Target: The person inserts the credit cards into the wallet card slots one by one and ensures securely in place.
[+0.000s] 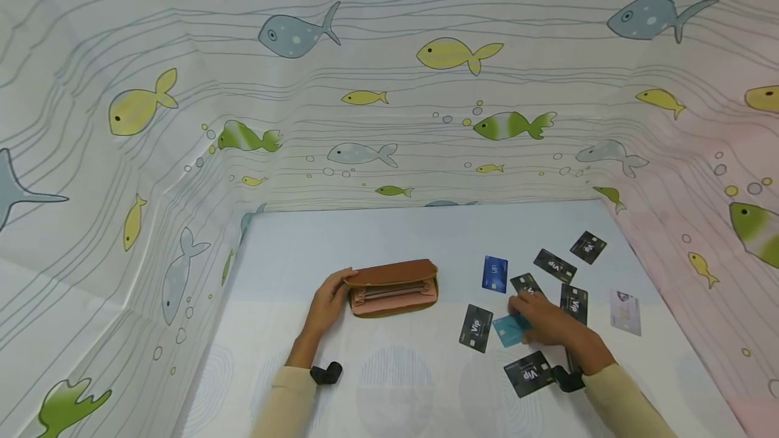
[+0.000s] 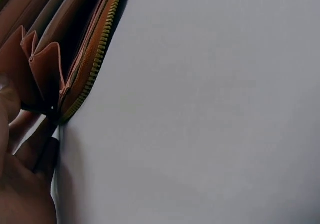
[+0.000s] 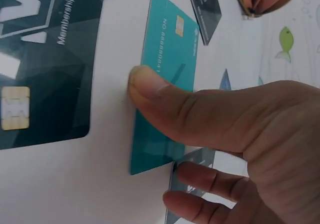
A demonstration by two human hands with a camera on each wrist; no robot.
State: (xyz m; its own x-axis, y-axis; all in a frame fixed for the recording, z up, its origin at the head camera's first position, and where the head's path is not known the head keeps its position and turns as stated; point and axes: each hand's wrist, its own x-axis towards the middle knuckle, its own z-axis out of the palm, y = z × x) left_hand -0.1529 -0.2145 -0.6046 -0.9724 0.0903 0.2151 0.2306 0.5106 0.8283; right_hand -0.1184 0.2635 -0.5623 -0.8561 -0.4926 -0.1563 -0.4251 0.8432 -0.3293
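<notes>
On the table's left half lies a brown zip wallet (image 1: 394,273), unzipped, with pink inner compartments facing me. My left hand (image 1: 326,304) grips its left end; in the left wrist view the thumb is at the pink lining and the brass zip teeth (image 2: 102,51) show along the edge. Over at the right, my right hand (image 1: 544,322) grips a teal card (image 1: 508,330) among scattered cards. In the right wrist view the thumb (image 3: 150,86) lies across the near edge of that card; some fingertips show beyond it, and the others are hidden.
Several black VIP cards (image 1: 476,328) lie around the right hand, one (image 1: 528,373) nearest me. A blue card (image 1: 495,274) lies between the wallet and the right hand, a silver card (image 1: 625,312) at the far right. Fish-patterned walls (image 1: 426,120) enclose the table.
</notes>
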